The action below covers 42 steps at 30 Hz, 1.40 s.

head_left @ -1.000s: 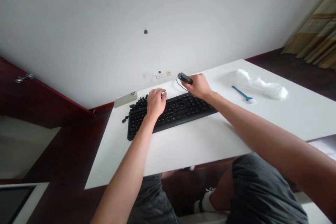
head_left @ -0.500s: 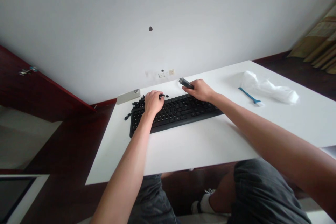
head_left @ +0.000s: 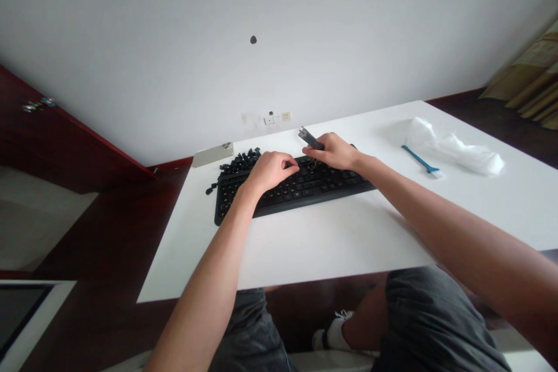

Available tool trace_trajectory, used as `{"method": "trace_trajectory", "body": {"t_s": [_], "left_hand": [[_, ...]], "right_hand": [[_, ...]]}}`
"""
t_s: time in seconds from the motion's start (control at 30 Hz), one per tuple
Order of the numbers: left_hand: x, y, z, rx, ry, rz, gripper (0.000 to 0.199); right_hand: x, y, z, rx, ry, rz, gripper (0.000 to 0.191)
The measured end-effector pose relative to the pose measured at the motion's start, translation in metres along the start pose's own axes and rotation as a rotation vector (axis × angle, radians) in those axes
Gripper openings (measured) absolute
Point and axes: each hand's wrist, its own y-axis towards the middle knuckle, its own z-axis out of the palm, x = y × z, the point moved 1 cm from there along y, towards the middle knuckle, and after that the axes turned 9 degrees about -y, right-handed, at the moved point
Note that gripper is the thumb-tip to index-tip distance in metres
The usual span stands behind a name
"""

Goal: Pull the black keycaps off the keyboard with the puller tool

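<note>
The right hand (head_left: 333, 151) pinches a black wire keycap puller (head_left: 310, 138) over the black keyboard (head_left: 318, 186). The left hand (head_left: 272, 171) is bunched on the keys, any pinch hidden, with loose keycaps (head_left: 238, 165) just beside it.

White desk (head_left: 331, 244), black keyboard (head_left: 331, 189), loose keycaps (head_left: 238, 164), phone (head_left: 213, 154)

The keyboard (head_left: 296, 193) is black, the desktop (head_left: 331, 244) white, and the brush handle (head_left: 416, 158) bright blue.
</note>
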Motion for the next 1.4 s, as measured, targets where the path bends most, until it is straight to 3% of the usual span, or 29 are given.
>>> {"method": "trace_trajectory", "body": {"t_s": [0.33,0.53,0.73,0.9,1.2,1.4], "left_hand": [[0.0,0.001,0.008,0.076,-0.031,0.005,0.014],[-0.007,0.0,0.008,0.072,-0.032,-0.019,0.012],[-0.009,0.001,0.01,0.068,-0.026,-0.035,0.008],[-0.008,0.002,0.011,0.055,-0.045,-0.036,0.007],[-0.008,0.002,0.011,0.05,-0.011,-0.001,0.006],[-0.006,0.004,0.014,0.014,0.059,0.004,0.006]], "right_hand": [[0.007,0.001,0.007,0.005,-0.174,0.0,0.053],[0.007,0.001,0.008,0.027,-0.194,-0.006,0.051],[0.011,-0.002,0.004,0.127,-0.22,-0.001,0.051],[0.012,-0.003,0.004,0.106,-0.236,-0.015,0.051],[0.0,0.001,0.007,0.1,-0.176,-0.198,0.014],[0.003,0.0,0.009,0.073,-0.185,-0.257,0.01]]}}
